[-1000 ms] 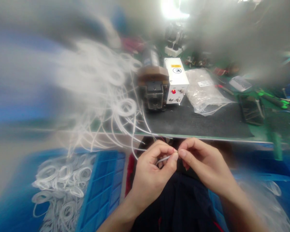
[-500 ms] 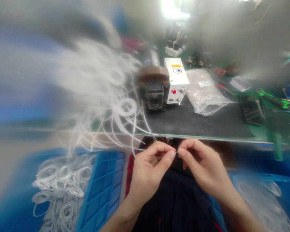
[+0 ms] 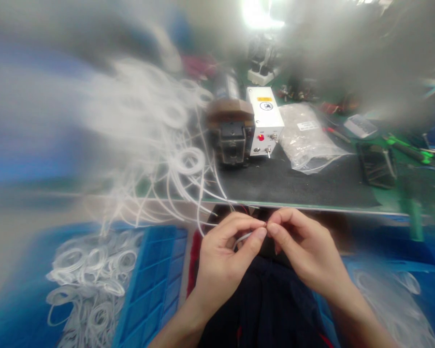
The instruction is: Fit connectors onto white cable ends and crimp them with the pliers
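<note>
My left hand [image 3: 223, 256] and my right hand [image 3: 304, 251] meet fingertip to fingertip over my lap, just below the table's front edge. The left thumb and forefinger pinch the end of a thin white tube [image 3: 243, 237], which runs back into the palm. My right hand pinches something tiny at that same tube end; I cannot make out what it is. Both hands are closed.
A heap of coiled white tubes [image 3: 166, 130] spills over the table's left side. A blue crate [image 3: 155, 280] at lower left holds more tube coils [image 3: 90, 270]. On the black mat [image 3: 293, 183] stand a small machine [image 3: 232, 135] with a white control box [image 3: 264, 118] and a clear plastic bag [image 3: 308, 137].
The white tube end shows again between my left fingers after being tucked in half a second ago. The hands stay where they were.
</note>
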### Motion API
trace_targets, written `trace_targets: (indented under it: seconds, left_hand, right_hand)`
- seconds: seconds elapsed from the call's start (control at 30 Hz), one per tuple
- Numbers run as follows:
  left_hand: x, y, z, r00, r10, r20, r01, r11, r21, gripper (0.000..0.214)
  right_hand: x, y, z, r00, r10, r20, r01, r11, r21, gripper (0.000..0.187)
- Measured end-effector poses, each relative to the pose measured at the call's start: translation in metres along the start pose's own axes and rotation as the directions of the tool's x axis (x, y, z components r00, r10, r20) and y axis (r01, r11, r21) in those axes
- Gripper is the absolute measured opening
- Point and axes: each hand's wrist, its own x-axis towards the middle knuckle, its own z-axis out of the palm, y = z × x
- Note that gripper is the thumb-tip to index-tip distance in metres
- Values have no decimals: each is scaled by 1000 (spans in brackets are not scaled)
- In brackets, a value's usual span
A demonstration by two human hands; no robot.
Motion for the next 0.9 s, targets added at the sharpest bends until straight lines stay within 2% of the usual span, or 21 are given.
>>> trace_targets:
  seconds: [0.13, 0.23, 0.4, 0.67, 0.9]
  left_hand:
    - [-1, -3, 0, 996, -86, 34, 89, 992, -91, 12]
    - [-2, -4, 1, 995, -97, 35, 100, 989, -111, 10]
    - [0, -1, 0, 999, -29, 17, 28, 1000, 12, 9]
    - [8, 9, -7, 993, 51, 108, -74, 971, 226, 11]
    - [13, 15, -7, 986, 57, 160, -94, 967, 238, 11]
  right_hand:
    - [0, 1, 0, 1000, -6, -12, 6, 1000, 0, 17]
    - [1, 1, 0, 1000, -7, -14, 7, 1000, -2, 17]
    - [1, 1, -1, 1000, -17, -25, 16, 999, -47, 17]
    - [5, 2, -8, 999, -38, -26, 34, 991, -129, 15]
    - [7, 3, -16, 999, -48, 26, 51, 992, -117, 10]
